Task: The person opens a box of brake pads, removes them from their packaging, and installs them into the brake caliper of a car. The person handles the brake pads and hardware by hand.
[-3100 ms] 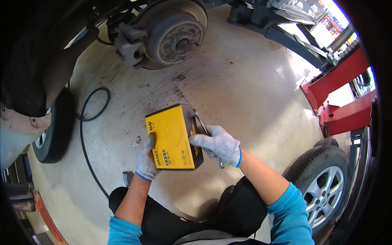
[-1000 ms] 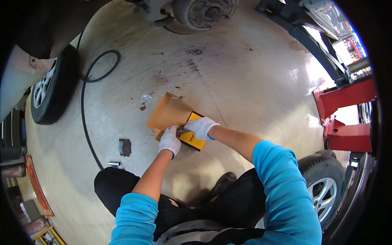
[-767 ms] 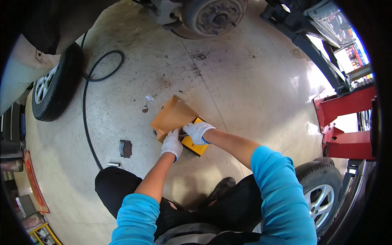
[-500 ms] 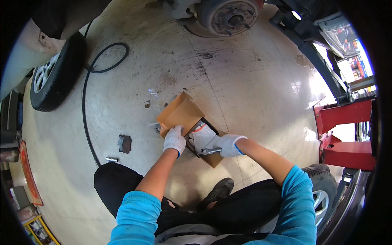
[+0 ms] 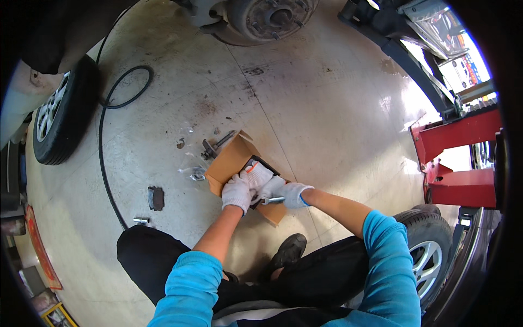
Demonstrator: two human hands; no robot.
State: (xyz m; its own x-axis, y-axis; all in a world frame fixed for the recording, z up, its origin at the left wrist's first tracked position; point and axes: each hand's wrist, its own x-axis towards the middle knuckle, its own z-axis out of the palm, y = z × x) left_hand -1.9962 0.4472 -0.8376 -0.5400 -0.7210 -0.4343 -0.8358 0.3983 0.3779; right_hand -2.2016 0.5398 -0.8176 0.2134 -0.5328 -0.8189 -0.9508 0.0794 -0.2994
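An open brown cardboard box (image 5: 233, 157) lies tilted on the floor before me, its flaps spread. Inside it are white work gloves (image 5: 258, 175), one with an orange cuff edge. My left hand (image 5: 237, 192), in a white knit glove, is closed on the bundled gloves at the box's near-left side. A silver wrench (image 5: 272, 200) sticks out from my gloved right hand (image 5: 295, 195), whose fingers are closed round it at the right of the box. The right fingertips are partly hidden against the white gloves.
Behind the box lie a dark threaded metal tool (image 5: 219, 143) and clear plastic wrap (image 5: 192, 170). A brake pad (image 5: 156, 198), a socket (image 5: 141, 220) and a black hose (image 5: 102, 158) are to the left. Wheels (image 5: 65, 111) flank me; a brake hub (image 5: 278, 19) hangs ahead, a red lift (image 5: 463, 185) right.
My left hand has moved from the box flap to the white gloves inside. The view has shifted, and the threaded tool behind the box now shows. My right hand still holds the wrench.
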